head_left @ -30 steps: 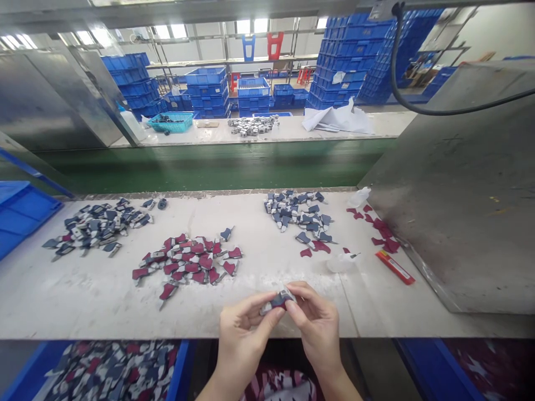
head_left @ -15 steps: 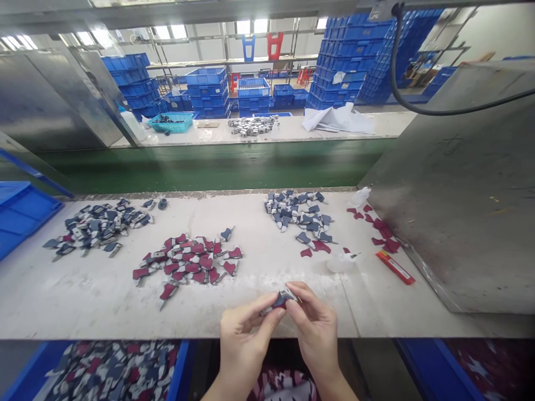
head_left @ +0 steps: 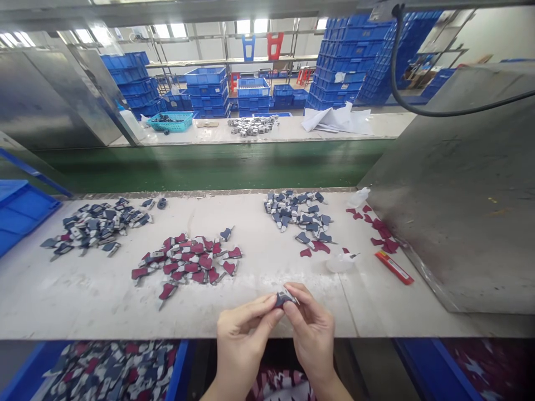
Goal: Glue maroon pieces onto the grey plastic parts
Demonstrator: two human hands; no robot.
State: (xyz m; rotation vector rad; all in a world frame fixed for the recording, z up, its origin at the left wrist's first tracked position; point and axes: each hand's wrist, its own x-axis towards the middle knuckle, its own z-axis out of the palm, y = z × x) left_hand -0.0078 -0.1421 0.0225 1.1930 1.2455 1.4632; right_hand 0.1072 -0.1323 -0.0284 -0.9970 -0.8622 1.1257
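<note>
A small dark-blue and grey moulded part (head_left: pixel 285 298) is pinched between both hands above the table's front edge. My left hand (head_left: pixel 246 334) closes on its left end with thumb and fingers. My right hand (head_left: pixel 312 326) grips the right end, thumb below and fingertips on top. Some of the part is hidden by the fingers. Beyond the hands to the left lies a pile of similar parts with dark-red faces (head_left: pixel 192 262). Further back on the right is a pile of blue-faced parts (head_left: pixel 298 214). A few loose dark-red pieces (head_left: pixel 321 246) lie beside that pile.
Another pile of blue-grey parts (head_left: pixel 98 223) lies at the left. A translucent bottle with a thin tip (head_left: pixel 340 263) and a red packet (head_left: pixel 394 267) are on the right. A metal panel (head_left: pixel 472 195) bounds the right side. Below the edge sits a blue bin (head_left: pixel 183 367) of parts.
The held part has turned: less dark red and more of its blue and grey side shows now. Both hands have shifted slightly left, still gripping it.
</note>
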